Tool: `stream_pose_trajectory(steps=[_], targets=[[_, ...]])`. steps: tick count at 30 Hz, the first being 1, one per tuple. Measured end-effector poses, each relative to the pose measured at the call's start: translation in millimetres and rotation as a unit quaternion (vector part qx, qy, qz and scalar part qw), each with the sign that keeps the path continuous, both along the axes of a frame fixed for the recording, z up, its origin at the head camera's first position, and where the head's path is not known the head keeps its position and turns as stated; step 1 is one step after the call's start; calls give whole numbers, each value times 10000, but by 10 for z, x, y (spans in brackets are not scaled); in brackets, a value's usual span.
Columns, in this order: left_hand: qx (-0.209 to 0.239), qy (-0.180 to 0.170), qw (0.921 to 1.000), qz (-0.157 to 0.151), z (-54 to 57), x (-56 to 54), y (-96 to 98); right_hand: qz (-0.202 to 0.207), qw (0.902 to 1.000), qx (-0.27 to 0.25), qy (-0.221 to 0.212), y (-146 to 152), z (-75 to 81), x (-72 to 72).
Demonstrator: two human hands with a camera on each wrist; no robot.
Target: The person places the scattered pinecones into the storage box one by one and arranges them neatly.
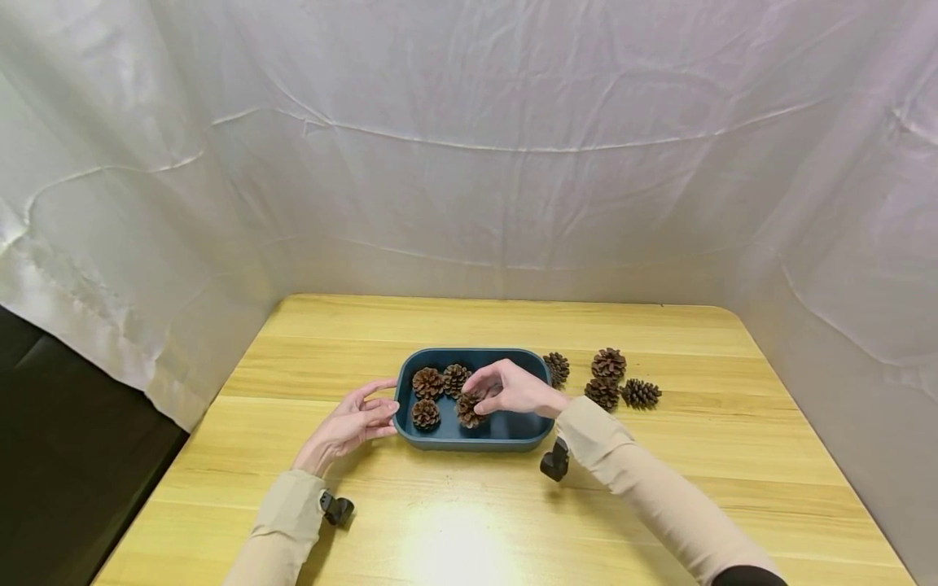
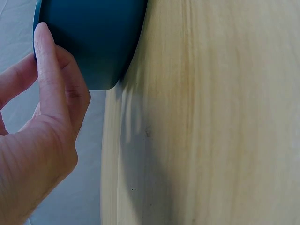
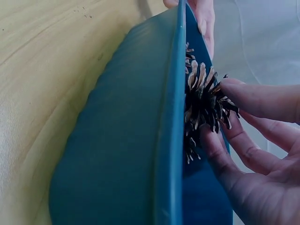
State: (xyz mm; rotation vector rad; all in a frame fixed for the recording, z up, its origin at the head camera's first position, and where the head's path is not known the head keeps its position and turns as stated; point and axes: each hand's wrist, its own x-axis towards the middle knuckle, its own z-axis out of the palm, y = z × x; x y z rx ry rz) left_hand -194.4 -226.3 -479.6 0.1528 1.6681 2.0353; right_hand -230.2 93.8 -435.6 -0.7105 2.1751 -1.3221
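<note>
A dark blue tray (image 1: 476,444) with rounded corners and raised walls lies on the wooden table. Three brown pine cones (image 1: 425,414) rest in its left half. Above the tray's floor, my right hand (image 1: 516,389) pinches another pine cone (image 3: 206,98) between thumb and fingertips, as the right wrist view shows up close. At the tray's left end my left hand (image 1: 359,422) holds the rim, its thumb on the edge and other fingers against the outer wall. In the left wrist view that hand (image 2: 51,108) hides part of the wall; the tray's inside is barely visible there.
Right of the tray, several loose pine cones (image 1: 608,364) lie on the table (image 1: 733,456), one close against the tray's far right corner. White cloth (image 1: 506,203) hangs behind the table and at both sides. Each sleeve carries a small black camera (image 1: 554,461).
</note>
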Motion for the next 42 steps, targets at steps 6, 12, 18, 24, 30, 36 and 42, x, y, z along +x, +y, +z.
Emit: stream_pose_trajectory(steps=[6, 12, 18, 24, 30, 36, 42], targets=[[6, -8, 10000, 13, -3, -4, -5, -124, 9997, -60, -216, -35, -25, -2], [-26, -46, 10000, 45, -18, -9, 6, -277, 9990, -40, -362, -73, -54, 7], [-33, 18, 10000, -6, -12, -9, -3, -420, 9982, 64, -413, -129, -88, 7], [-25, -30, 10000, 30, -16, -13, -1, -519, 9972, 125, -532, -159, -118, 0], [-10, 23, 10000, -23, -10, -7, -3, -572, 9968, 112, -550, -178, -173, -4], [8, 30, 10000, -88, 1, -7, -6, -661, 9961, 22, -592, -201, -218, 4], [-40, -38, 10000, -45, 5, -10, 1, -775, 9954, 25, -561, -222, -231, 22]])
